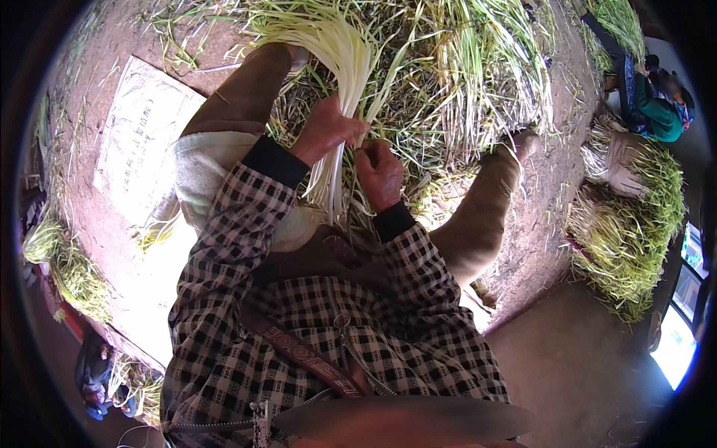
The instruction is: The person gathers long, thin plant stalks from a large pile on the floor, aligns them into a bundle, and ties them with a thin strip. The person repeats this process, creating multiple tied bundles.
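My left hand (330, 130) is wrapped around a bunch of long, pale garlic chives (341, 61). The yellow-green leaf tops arch away and to the left, while the white stem ends (325, 182) hang down between my arms. Close beside it, my right hand (381, 172) pinches a few thinner chive stalks (386, 92) between thumb and fingers. The fingertips of both hands nearly touch. Under and beyond them lies a loose heap of green and dry chive leaves (414, 134), spread between my legs.
More chives with white stems (482, 84) lie ahead to the right. A white sack with printed writing (143, 134) is flat on the ground at left. Chive piles (622, 241) stand at the right, where a person in a green top (661, 115) sits. Another chive pile (78, 274) is at far left.
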Tool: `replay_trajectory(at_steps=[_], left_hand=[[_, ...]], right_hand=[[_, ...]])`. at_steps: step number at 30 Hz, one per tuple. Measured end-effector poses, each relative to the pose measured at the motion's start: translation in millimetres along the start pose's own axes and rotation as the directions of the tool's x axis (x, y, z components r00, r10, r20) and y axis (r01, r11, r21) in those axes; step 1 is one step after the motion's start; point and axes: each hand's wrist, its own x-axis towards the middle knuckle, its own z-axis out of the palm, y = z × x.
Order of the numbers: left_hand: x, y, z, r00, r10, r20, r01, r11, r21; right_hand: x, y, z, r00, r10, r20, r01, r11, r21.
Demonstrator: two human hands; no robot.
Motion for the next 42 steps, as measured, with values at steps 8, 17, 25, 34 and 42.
replay_trajectory(at_steps=[8,17,25,34,42], left_hand=[[2.8,-5.3,-0.5,0.998,-0.025,-0.057,0.027,0.999,0.032],[3.0,-7.2,-1.1,0.997,0.082,-0.006,-0.078,0.973,0.215],[0.5,-5.5,0.4,1.000,0.003,-0.008,-0.003,0.999,0.046],[0.7,-10.2,1.2,1.000,-0.019,0.002,0.019,0.994,-0.109],[-3.9,-10.6,1.7,0.998,-0.035,-0.052,0.026,0.985,-0.168]], right_hand=[[0.1,-9.8,0.4,0.998,-0.061,-0.012,0.061,0.996,-0.065],[-1.2,-10.7,4.9,0.998,-0.063,-0.029,0.059,0.990,-0.125],[-3.4,-13.8,3.2,1.000,-0.005,-0.004,0.005,0.999,-0.042],[4.3,2.6,4.0,0.962,0.256,0.097,-0.273,0.871,0.409],[-1.9,-9.1,-1.0,0.934,0.358,-0.017,-0.297,0.799,0.523]])
